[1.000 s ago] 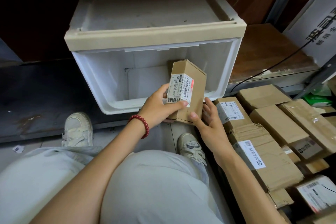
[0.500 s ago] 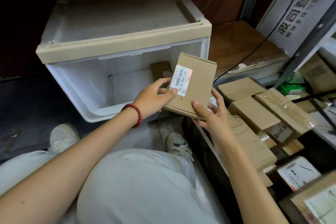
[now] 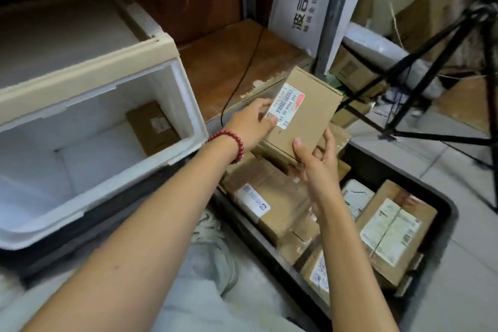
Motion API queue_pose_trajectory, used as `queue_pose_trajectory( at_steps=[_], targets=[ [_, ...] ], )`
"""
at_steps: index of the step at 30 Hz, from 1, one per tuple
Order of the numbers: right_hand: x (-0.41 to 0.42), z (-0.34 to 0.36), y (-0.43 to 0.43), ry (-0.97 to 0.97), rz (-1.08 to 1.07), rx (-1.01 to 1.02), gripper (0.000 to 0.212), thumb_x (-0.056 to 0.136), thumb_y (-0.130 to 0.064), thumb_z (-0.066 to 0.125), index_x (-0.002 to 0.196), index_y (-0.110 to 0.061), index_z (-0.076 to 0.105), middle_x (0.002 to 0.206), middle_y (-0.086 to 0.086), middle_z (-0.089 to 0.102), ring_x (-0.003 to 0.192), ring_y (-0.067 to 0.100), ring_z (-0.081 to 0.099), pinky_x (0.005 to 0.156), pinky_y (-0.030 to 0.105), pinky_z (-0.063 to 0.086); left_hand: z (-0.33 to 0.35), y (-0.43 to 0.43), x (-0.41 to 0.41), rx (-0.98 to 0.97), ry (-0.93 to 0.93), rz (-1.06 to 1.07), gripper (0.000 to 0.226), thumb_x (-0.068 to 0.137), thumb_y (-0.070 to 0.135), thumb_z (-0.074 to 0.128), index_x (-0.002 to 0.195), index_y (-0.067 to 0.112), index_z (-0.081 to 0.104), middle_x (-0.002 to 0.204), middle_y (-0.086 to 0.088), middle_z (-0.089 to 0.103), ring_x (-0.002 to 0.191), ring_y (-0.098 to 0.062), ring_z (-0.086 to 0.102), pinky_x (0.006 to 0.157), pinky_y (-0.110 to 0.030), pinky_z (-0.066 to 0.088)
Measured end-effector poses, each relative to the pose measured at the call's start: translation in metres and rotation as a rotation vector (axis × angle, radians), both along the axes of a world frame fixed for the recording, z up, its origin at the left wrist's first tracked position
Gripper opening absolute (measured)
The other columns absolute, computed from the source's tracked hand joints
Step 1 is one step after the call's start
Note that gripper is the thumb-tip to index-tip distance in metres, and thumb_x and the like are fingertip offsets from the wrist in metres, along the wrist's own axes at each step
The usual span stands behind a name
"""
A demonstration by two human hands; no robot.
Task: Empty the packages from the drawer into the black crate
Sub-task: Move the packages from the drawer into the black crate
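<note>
Package point(image 3: 304, 118) now over crate point(image 3: 447, 205), box point(image 3: 152, 127) in drawer point(image 3: 186, 105)

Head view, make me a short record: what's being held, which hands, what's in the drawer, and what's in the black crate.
held: small cardboard package, barcode label facing up, over the crate's far end
hands: left hand and right hand both grip it
drawer: one brown package by its right wall
black crate: several labelled boxes, closely packed
</note>
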State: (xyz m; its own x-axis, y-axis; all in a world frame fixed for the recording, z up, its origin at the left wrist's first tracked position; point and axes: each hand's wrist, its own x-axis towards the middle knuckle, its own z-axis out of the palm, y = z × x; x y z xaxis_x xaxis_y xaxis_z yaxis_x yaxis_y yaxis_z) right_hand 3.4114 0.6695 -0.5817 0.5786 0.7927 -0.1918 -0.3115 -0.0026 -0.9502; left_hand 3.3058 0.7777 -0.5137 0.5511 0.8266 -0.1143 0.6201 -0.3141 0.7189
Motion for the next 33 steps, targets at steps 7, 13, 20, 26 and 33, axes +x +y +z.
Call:
queue_pose_trajectory(
  at_steps=[7,13,20,26,33],
  targets=[
    [0.059,-0.021,-0.041,0.01,-0.234,-0.102,0.068,0.088,-0.018,0.069,0.145,-0.031,0.033,0.127,0.004,0.063,0.115,0.016,0.061,0.1,0.039,0.049,-0.059,-0.031,0.076,-0.05,-0.042,-0.066,0.045,0.097,0.039,0.047,0.14,0.028,0.045,0.135,-0.005,0.049,0.119,-0.022,0.051,0.099,-0.028,0.038],
    [0.087,-0.018,-0.075,-0.011,-0.338,-0.175,0.063,0.087,-0.014,0.069,0.141,-0.021,0.036,0.128,0.008,0.061,0.115,0.019,0.061,0.1,0.039,0.05,-0.065,-0.051,0.11,-0.146,-0.111,-0.171,0.049,0.092,0.04,0.057,0.139,0.026,0.048,0.134,-0.005,0.052,0.12,-0.02,0.05,0.102,-0.04,0.045],
    [0.101,-0.031,-0.109,-0.16,-0.427,-0.377,0.053,0.085,-0.019,0.074,0.126,-0.01,0.041,0.125,0.007,0.057,0.103,0.013,0.058,0.072,0.018,0.05,-0.078,-0.075,0.135,-0.258,0.002,-0.319,0.062,0.081,0.039,0.073,0.134,0.028,0.043,0.126,0.002,0.056,0.11,-0.016,0.054,0.078,-0.023,0.046],
    [0.106,-0.051,-0.123,-0.275,-0.51,-0.588,0.063,0.087,-0.019,0.07,0.141,-0.008,0.04,0.136,0.011,0.055,0.12,0.024,0.054,0.095,0.031,0.044,-0.106,-0.11,0.154,-0.312,0.106,-0.39,0.072,0.081,0.031,0.074,0.141,0.02,0.037,0.135,-0.004,0.052,0.12,-0.019,0.051,0.097,-0.029,0.042],
    [0.112,-0.073,-0.132,-0.383,-0.51,-0.742,0.079,0.082,-0.014,0.075,0.149,-0.007,0.032,0.143,0.015,0.049,0.131,0.031,0.046,0.11,0.04,0.037,-0.136,-0.127,0.176,-0.317,0.126,-0.396,0.071,0.084,0.026,0.071,0.145,0.026,0.035,0.137,-0.007,0.044,0.124,-0.024,0.047,0.104,-0.034,0.039]
  ],
)
